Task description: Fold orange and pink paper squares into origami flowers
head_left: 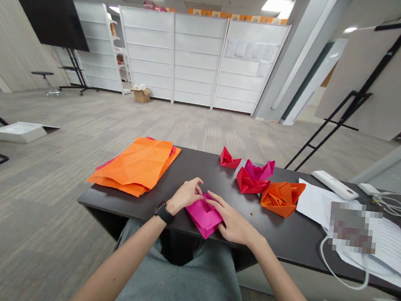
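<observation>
A magenta folded paper (205, 223) lies at the table's front edge, with a pocket-like opening in its upper side and a corner toward me. My left hand (187, 195), a black watch (164, 212) on its wrist, has its fingers bent at the paper's far left edge. My right hand (232, 221) grips the right side, fingers over the top and thumb low by the edge. Fingertips partly hide the far corner. Beyond, to the right, sit folded paper boats: a small red one (229, 159), a red one (250, 181) against a magenta one (260, 169), and an orange one (283, 198).
Orange sheets (138, 163) are stacked at the table's left end, with pink edges showing beneath. On the right are printed papers (312, 205), a white power strip (335, 184), a white cable (344, 281) and a blurred-out object (354, 228). White shelving (198, 60) stands across the floor.
</observation>
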`<state>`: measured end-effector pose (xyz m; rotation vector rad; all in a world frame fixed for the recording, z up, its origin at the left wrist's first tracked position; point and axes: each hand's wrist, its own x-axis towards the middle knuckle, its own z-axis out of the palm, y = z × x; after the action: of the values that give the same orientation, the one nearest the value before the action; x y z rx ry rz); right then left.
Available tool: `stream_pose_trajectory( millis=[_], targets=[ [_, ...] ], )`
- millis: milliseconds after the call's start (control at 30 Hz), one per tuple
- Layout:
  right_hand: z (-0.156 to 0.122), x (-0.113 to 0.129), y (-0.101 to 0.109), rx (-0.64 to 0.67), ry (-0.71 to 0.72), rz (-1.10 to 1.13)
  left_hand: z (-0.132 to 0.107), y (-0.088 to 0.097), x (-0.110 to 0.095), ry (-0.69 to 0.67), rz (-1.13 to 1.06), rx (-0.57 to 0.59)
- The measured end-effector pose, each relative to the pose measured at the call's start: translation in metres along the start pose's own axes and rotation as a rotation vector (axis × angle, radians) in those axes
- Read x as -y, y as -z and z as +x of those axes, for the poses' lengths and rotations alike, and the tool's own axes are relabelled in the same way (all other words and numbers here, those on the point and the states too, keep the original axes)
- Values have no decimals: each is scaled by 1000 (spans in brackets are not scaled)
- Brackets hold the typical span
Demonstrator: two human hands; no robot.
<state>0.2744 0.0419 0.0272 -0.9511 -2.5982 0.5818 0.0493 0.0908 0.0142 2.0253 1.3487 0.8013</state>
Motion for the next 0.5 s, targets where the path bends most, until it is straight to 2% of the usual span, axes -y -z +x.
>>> stream_pose_trajectory(
  millis=[100,233,367,433,500],
  targets=[
    [-2,-5,4,-7,-37,56,1,-1,0,17,-42,0],
    [-4,-15,-3,-11,-102,12,-4,-4,-1,16,-79,-5],
    [-8,-20,1,44,-78,109,-2,-6,5,23,-175,18],
    [-4,-23,2,-36,-116,258,1,-7,9,30,-247,18],
    [8,-29,-2,-240,-272,398,5,-9,12,40,-326,15]
  ],
)
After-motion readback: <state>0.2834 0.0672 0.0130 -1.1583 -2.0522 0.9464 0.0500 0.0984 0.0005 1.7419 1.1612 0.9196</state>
